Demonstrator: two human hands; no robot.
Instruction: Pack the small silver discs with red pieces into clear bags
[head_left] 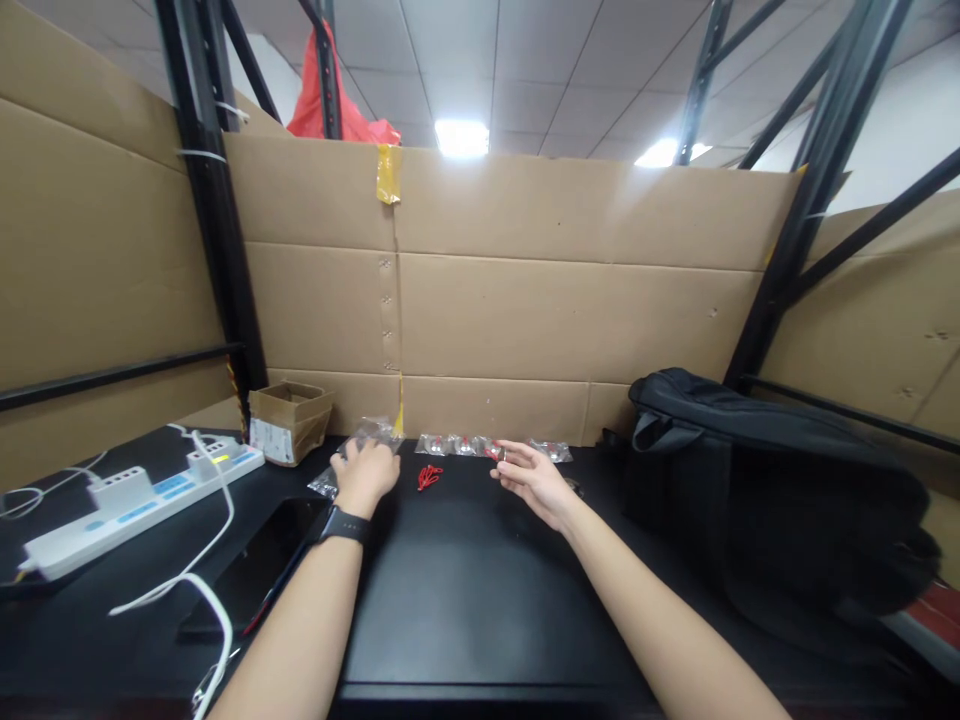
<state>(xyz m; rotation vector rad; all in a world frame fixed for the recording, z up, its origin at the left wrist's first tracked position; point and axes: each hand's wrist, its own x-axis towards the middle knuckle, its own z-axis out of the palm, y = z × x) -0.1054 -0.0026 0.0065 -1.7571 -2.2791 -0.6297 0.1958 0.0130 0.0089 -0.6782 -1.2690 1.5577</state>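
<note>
My left hand (365,475) reaches over a heap of clear plastic bags (322,484) at the left, its bent fingers apart and touching the plastic; the fingertips are partly hidden. My right hand (534,484) is raised over the table, thumb and fingers drawn together around something small at the tips, too small to make out. Just behind it runs a row of small clear packets (464,446) with red and pale bits inside, partly covered by the fingers. Between both hands lies a small bunch of red cords (429,477).
A white power strip (142,508) with loose white cables and a dark tablet-like device (262,560) lie at left. An open cardboard box (291,420) stands behind them. A black backpack (765,490) fills the right side. Cardboard panels (510,310) wall the black table (480,600).
</note>
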